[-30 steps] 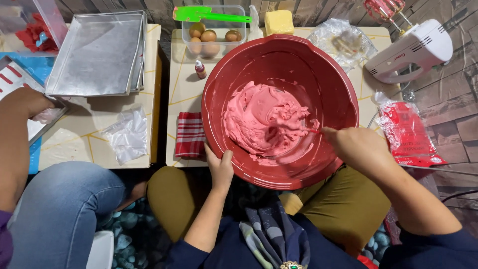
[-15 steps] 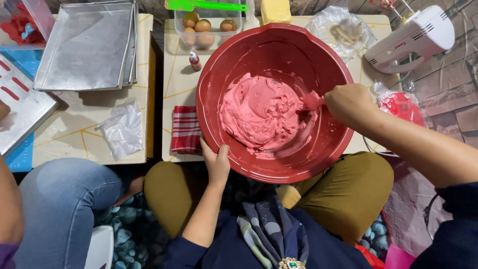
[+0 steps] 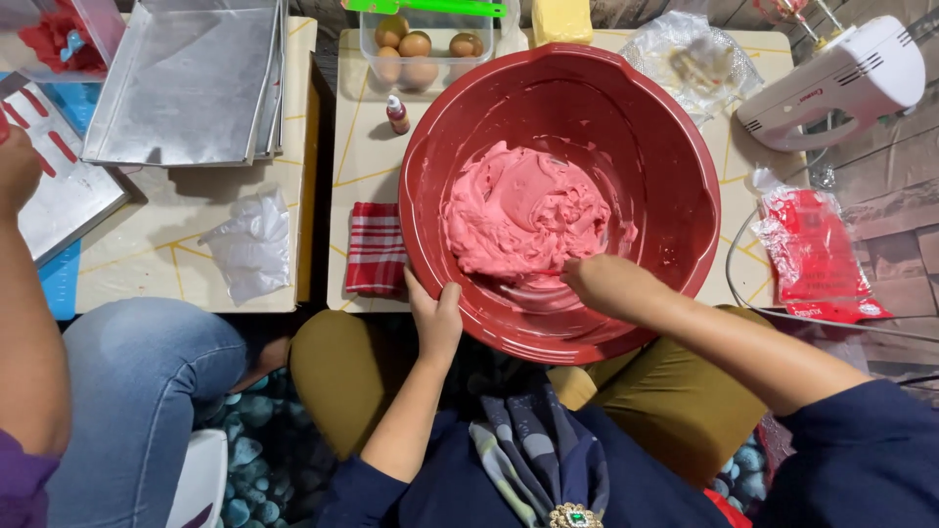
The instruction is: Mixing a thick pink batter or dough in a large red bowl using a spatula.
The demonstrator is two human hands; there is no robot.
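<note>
Low tiled table (image 3: pixel 362 166), red bowl (image 3: pixel 675 147) of pink batter (image 3: pixel 523 210) at its near edge. Left hand (image 3: pixel 437 318) gripping the bowl's near rim. Right hand (image 3: pixel 606 284) inside, closed, its tool hidden. Striped cloth (image 3: pixel 375 249) just beside.

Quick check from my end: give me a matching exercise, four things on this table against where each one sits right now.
Things:
1. eggs
2. striped cloth
3. hand mixer
4. pink batter

Places:
A. inside the red bowl
B. on the table just left of the bowl, by the left hand
C. in a clear container beyond the bowl
D. at the far right of the table, past the bowl

Pairs: 1-C, 2-B, 3-D, 4-A
</note>
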